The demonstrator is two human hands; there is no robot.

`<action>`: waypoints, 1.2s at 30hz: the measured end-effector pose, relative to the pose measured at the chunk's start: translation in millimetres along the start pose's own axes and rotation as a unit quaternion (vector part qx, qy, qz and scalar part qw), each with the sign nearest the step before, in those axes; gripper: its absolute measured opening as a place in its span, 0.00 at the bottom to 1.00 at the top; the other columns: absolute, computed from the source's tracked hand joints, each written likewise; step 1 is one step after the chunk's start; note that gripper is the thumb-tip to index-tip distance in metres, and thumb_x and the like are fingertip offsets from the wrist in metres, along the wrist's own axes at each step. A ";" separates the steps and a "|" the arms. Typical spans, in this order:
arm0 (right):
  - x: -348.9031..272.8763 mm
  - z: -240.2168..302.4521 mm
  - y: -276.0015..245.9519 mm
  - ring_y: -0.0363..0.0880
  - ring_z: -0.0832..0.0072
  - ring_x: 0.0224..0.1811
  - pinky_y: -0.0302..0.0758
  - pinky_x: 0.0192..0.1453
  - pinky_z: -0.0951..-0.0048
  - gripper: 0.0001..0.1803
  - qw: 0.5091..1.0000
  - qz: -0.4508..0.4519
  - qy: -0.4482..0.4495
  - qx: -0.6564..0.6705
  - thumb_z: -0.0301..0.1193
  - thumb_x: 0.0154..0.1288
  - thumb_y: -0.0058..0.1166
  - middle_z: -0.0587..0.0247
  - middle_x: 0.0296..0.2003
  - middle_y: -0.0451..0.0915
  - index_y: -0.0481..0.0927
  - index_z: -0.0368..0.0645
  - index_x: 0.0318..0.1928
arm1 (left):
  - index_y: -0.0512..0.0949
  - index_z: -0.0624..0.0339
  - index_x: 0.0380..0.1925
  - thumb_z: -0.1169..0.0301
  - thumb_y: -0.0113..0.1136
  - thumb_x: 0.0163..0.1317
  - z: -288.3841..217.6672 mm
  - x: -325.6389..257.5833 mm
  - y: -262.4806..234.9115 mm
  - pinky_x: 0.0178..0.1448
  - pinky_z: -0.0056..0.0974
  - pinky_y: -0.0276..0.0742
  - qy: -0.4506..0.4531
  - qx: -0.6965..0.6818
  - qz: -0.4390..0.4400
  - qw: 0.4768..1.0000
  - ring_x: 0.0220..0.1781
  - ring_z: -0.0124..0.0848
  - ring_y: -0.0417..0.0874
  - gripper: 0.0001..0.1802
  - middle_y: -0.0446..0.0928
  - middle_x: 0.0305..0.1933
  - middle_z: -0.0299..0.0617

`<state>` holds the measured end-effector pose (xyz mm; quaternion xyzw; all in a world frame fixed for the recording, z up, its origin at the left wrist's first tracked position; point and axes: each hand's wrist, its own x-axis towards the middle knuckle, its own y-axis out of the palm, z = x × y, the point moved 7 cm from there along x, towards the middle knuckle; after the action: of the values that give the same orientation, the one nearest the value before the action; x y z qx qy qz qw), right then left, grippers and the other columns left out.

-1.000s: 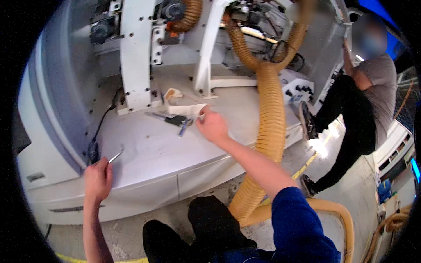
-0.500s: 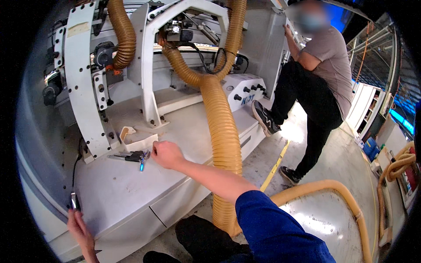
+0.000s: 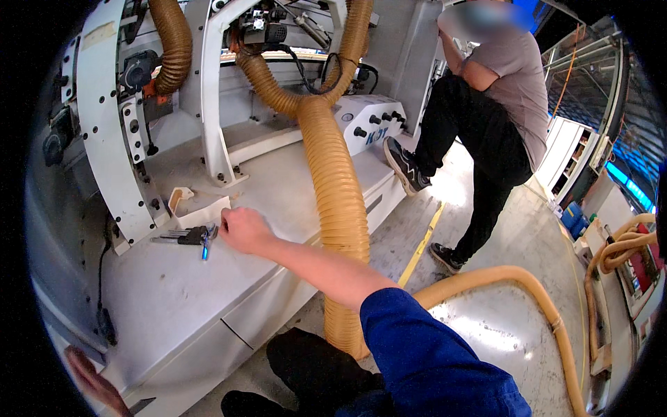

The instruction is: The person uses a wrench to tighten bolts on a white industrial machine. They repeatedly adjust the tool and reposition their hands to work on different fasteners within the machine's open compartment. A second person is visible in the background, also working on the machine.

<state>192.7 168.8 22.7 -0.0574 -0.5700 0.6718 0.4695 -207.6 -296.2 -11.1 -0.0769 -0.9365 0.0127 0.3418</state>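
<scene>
My right hand is closed above the machine's light grey ledge, its fingers curled. Whatever it may hold is hidden. Just left of it lies a set of hex keys in a black holder, with a small blue-ended tool against it. A cream open-sided bracket-like piece stands behind them. Down at the lower left is my left hand, blurred, near the ledge's left end; its fingers are too smeared to read. Above that hand, a black cable end lies apart from it.
A ribbed tan hose runs down in front of the ledge, and a thinner one curves over the floor. At right, a person in a grey shirt has one foot up on the ledge. White machine uprights stand behind.
My left hand has let go of the black cable end and moved down and left. My right hand stays closed beside the hex keys. The whole view has shifted slightly.
</scene>
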 end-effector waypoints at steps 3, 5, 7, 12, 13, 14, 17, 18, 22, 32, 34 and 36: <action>1.0 -7.6 -6.2 0.86 0.44 0.36 0.83 0.44 0.45 0.12 1.000 0.002 0.008 -0.013 0.35 0.67 0.57 0.42 0.31 0.86 0.83 0.38 0.36 | 0.75 0.73 0.59 0.65 0.47 0.84 -44.1 -26.2 72.2 0.59 0.43 0.78 0.037 0.201 0.291 0.935 0.53 0.49 0.84 0.19 0.82 0.54 0.61; 2.5 -0.8 1.8 0.86 0.44 0.37 0.83 0.45 0.46 0.12 1.000 0.017 0.008 -0.014 0.35 0.67 0.57 0.43 0.32 0.86 0.83 0.38 0.36 | 0.73 0.72 0.42 0.70 0.50 0.80 -54.9 -45.7 100.8 0.40 0.51 0.72 0.068 0.261 0.294 0.917 0.33 0.55 0.75 0.12 0.76 0.33 0.62; -0.5 -0.3 -0.9 0.86 0.44 0.37 0.83 0.44 0.46 0.12 1.000 0.007 0.002 -0.005 0.36 0.68 0.57 0.44 0.32 0.86 0.83 0.38 0.36 | 0.71 0.70 0.37 0.70 0.51 0.78 -67.6 -51.5 115.7 0.37 0.54 0.69 0.119 0.279 0.310 0.901 0.32 0.63 0.73 0.12 0.72 0.29 0.64; 1.6 -0.4 -0.6 0.86 0.45 0.37 0.83 0.45 0.47 0.12 1.000 0.020 0.006 -0.007 0.36 0.68 0.58 0.44 0.32 0.87 0.83 0.38 0.37 | 0.71 0.69 0.36 0.70 0.51 0.78 -77.3 -50.0 113.9 0.38 0.56 0.69 0.091 0.258 0.286 0.918 0.33 0.66 0.74 0.12 0.74 0.28 0.65; 2.0 -0.4 -1.2 0.87 0.46 0.37 0.83 0.45 0.47 0.13 1.000 0.022 0.007 -0.004 0.36 0.68 0.58 0.44 0.32 0.87 0.83 0.38 0.37 | 0.71 0.69 0.36 0.70 0.50 0.78 -75.1 -49.6 113.9 0.38 0.57 0.69 0.091 0.267 0.282 0.917 0.33 0.66 0.74 0.13 0.74 0.28 0.65; 2.3 0.0 -1.5 0.87 0.46 0.37 0.83 0.45 0.47 0.13 1.000 0.024 0.008 -0.001 0.36 0.68 0.58 0.45 0.32 0.87 0.83 0.38 0.38 | 0.71 0.69 0.35 0.70 0.50 0.79 -71.2 -49.6 114.4 0.38 0.57 0.68 0.092 0.277 0.277 0.916 0.33 0.66 0.74 0.13 0.74 0.28 0.65; 2.5 -1.3 2.2 0.87 0.46 0.37 0.83 0.44 0.47 0.13 1.000 0.008 -0.012 0.003 0.36 0.68 0.58 0.45 0.32 0.87 0.82 0.37 0.38 | 0.72 0.69 0.36 0.70 0.50 0.79 -72.6 -48.6 113.8 0.37 0.58 0.68 0.110 0.273 0.257 0.920 0.33 0.66 0.75 0.13 0.74 0.28 0.65; 1.6 -1.5 2.9 0.87 0.46 0.37 0.83 0.44 0.47 0.13 1.000 0.010 -0.008 0.001 0.36 0.69 0.57 0.45 0.32 0.87 0.82 0.37 0.38 | 0.72 0.69 0.36 0.70 0.50 0.79 -74.2 -50.0 113.0 0.37 0.59 0.68 0.119 0.268 0.255 0.921 0.33 0.66 0.75 0.13 0.74 0.27 0.65; 1.2 -0.4 1.6 0.87 0.46 0.37 0.83 0.44 0.47 0.12 1.000 0.018 0.007 -0.011 0.36 0.69 0.57 0.46 0.32 0.87 0.82 0.38 0.38 | 0.73 0.70 0.37 0.71 0.50 0.79 -81.3 -51.5 111.5 0.38 0.58 0.70 0.130 0.273 0.250 0.920 0.34 0.66 0.77 0.12 0.76 0.29 0.66; 0.7 1.0 0.4 0.87 0.47 0.37 0.83 0.43 0.48 0.11 1.000 0.010 0.004 -0.005 0.35 0.68 0.58 0.46 0.32 0.87 0.83 0.39 0.37 | 0.72 0.69 0.37 0.71 0.50 0.79 -82.0 -51.1 105.4 0.39 0.58 0.70 0.136 0.276 0.228 0.924 0.35 0.66 0.77 0.12 0.75 0.29 0.66; 0.8 0.2 -0.9 0.87 0.47 0.37 0.83 0.43 0.48 0.11 1.000 0.008 0.005 -0.007 0.35 0.68 0.58 0.46 0.32 0.87 0.83 0.39 0.37 | 0.72 0.69 0.37 0.71 0.50 0.79 -81.8 -52.3 108.2 0.39 0.59 0.69 0.124 0.274 0.232 0.925 0.35 0.66 0.77 0.12 0.75 0.29 0.66; 0.3 -0.2 -1.3 0.87 0.47 0.37 0.84 0.43 0.48 0.11 1.000 0.012 0.010 -0.010 0.35 0.68 0.58 0.46 0.32 0.87 0.84 0.39 0.37 | 0.72 0.69 0.37 0.71 0.50 0.79 -81.5 -49.7 110.4 0.39 0.59 0.69 0.091 0.267 0.264 0.922 0.34 0.66 0.77 0.12 0.74 0.29 0.66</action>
<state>193.5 169.1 23.8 -0.0753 -0.5712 0.6713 0.4663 -102.8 -197.1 11.2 -0.2279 -0.8092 0.3453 0.4173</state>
